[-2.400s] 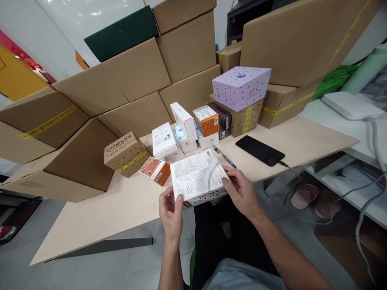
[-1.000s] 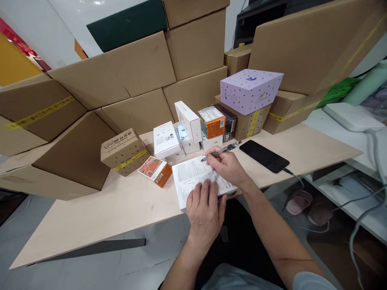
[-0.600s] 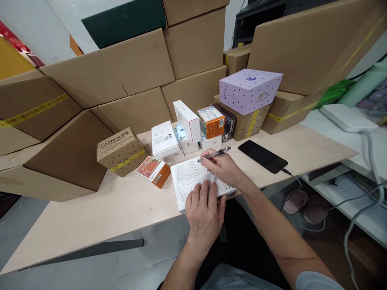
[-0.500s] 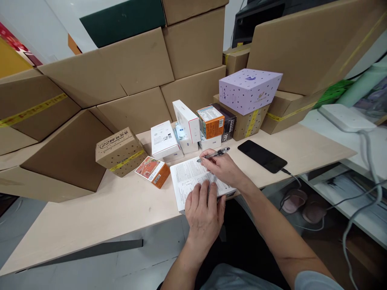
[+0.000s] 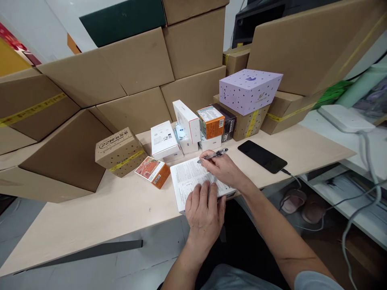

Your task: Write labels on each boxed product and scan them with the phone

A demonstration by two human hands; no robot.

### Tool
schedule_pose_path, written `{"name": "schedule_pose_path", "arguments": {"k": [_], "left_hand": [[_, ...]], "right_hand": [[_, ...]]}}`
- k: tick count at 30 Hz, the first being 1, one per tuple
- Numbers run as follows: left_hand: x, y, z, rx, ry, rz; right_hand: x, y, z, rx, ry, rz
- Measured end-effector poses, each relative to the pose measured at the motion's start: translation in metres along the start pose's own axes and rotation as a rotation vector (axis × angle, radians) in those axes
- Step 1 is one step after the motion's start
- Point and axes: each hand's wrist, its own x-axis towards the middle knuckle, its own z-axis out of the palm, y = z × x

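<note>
My right hand (image 5: pixel 222 167) grips the slanting pen (image 5: pixel 213 155), tip leftward, perhaps touching the flat, glossy printed box (image 5: pixel 187 173); my left hand (image 5: pixel 204 209) presses the box, fingers together.

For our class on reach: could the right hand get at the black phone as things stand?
Probably yes: the phone lies close to the right hand with bare table between, though the pen in that hand might need setting down first.
</note>
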Motion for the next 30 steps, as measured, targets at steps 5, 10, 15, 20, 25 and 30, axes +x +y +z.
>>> {"name": "schedule_pose_path", "arguments": {"k": [5, 10, 15, 20, 25, 30], "left_hand": [[-0.001, 0.0, -0.001, 0.001, -0.009, 0.008], [-0.003, -0.001, -0.001, 0.004, -0.023, 0.003], [-0.002, -0.001, -0.001, 0.009, -0.022, 0.003], [-0.003, 0.0, 0.0, 0.016, -0.014, 0.01], [-0.003, -0.001, 0.001, 0.024, -0.015, 0.012], [-0.002, 0.001, -0.001, 0.035, -0.018, 0.014]], "right_hand": [[-0.004, 0.005, 0.005, 0.157, 0.109, 0.008], [-0.016, 0.018, -0.005, 0.349, 0.504, 0.066], [-0.029, 0.042, -0.036, -0.044, 0.308, 0.196], [-0.033, 0.062, -0.039, -0.456, -0.02, 0.296], [-0.027, 0.068, -0.025, -0.621, -0.005, 0.373], [-0.027, 0.061, -0.021, -0.696, 0.031, 0.443]]}}
